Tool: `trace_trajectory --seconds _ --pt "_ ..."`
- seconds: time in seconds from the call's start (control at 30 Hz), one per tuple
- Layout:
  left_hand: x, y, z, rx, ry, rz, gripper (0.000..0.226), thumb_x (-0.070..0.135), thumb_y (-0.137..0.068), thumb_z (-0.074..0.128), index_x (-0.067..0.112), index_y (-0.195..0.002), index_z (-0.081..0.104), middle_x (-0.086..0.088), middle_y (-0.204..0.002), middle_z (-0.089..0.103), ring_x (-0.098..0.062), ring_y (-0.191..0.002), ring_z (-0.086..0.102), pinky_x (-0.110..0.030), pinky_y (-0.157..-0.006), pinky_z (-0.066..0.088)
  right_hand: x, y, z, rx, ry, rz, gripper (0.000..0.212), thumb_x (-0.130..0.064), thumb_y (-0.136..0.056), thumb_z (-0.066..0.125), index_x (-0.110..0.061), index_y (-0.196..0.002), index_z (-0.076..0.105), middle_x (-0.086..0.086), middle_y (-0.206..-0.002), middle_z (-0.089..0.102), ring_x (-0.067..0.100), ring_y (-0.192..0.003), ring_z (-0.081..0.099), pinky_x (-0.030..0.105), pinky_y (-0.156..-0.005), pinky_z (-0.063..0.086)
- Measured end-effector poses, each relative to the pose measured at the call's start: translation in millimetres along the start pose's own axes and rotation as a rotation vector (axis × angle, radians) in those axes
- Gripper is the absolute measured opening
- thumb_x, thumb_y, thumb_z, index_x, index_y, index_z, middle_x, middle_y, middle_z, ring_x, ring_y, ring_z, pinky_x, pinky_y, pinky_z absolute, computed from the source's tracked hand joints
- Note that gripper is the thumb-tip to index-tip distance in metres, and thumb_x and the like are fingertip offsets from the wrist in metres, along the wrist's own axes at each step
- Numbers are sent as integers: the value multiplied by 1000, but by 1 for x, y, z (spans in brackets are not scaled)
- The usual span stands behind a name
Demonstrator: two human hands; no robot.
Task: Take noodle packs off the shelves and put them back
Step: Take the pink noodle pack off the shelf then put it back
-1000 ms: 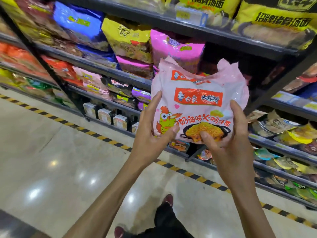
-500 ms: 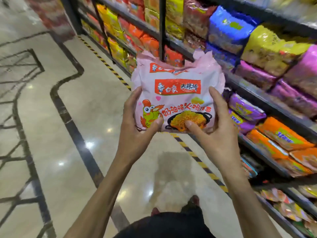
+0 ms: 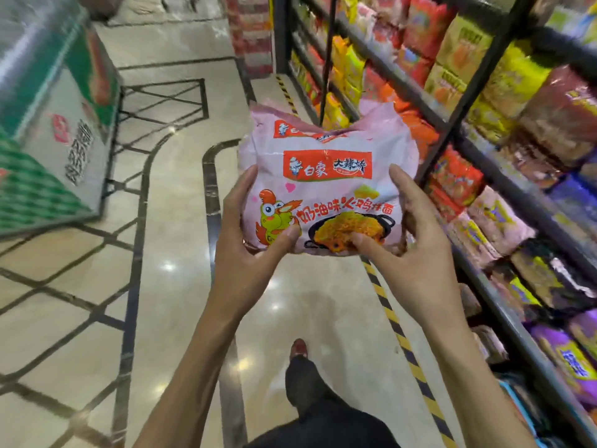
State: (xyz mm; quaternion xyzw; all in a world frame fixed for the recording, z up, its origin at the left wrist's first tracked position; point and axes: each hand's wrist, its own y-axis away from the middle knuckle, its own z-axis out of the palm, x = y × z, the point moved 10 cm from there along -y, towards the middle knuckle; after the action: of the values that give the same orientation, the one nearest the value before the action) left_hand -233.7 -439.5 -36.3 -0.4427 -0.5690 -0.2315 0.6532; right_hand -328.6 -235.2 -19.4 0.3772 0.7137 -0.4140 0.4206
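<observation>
A pink multi-pack of noodles (image 3: 326, 150), with a red label and a cartoon chicken, is held upright in front of me over the aisle floor. My left hand (image 3: 248, 250) grips its lower left corner, thumb on the front. My right hand (image 3: 416, 253) holds its lower right side, thumb pressed on the printed pan of noodles. The pack is away from the shelves (image 3: 478, 163), which run along my right, filled with orange, yellow, pink and purple noodle packs.
A yellow-and-black striped line (image 3: 397, 321) on the floor borders the shelf base. A green-and-white stacked box display (image 3: 55, 130) stands at the left. The polished tile aisle (image 3: 174, 240) runs ahead between them. My shoe and dark trouser leg (image 3: 303, 376) show below.
My view has swung left, from facing the shelves to looking down the aisle. Both hands keep the pink pack, now clear of the shelf and held over the floor.
</observation>
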Motion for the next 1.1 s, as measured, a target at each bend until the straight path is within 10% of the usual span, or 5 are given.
trace_trajectory --seconds 0.2,0.47,1.1 --pt "-16 -90 -36 85 -56 -18 77 14 -86 76 41 -147 38 20 -150 45 0 -129 58 -19 -83 59 4 -106 47 -73 -28 -73 81 -13 -84 80 -38 -150 40 -34 -145 43 -12 -134 41 31 -105 50" --pt "-44 -218 -74 176 -105 -19 75 10 -87 75 39 -145 37 40 -134 49 7 -120 60 -13 -79 56 12 -253 121 -192 -75 -128 80 -14 -83 80 -36 -150 41 -41 -130 49 -21 -117 51 3 -84 46" --pt "-172 -593 -138 94 -118 -15 79 20 -83 75 36 -149 36 35 -138 47 -1 -125 60 -21 -85 59 74 -607 269 -155 -65 -53 79 -12 -85 79 -41 -149 41 -15 -150 48 7 -137 48 41 -99 54"
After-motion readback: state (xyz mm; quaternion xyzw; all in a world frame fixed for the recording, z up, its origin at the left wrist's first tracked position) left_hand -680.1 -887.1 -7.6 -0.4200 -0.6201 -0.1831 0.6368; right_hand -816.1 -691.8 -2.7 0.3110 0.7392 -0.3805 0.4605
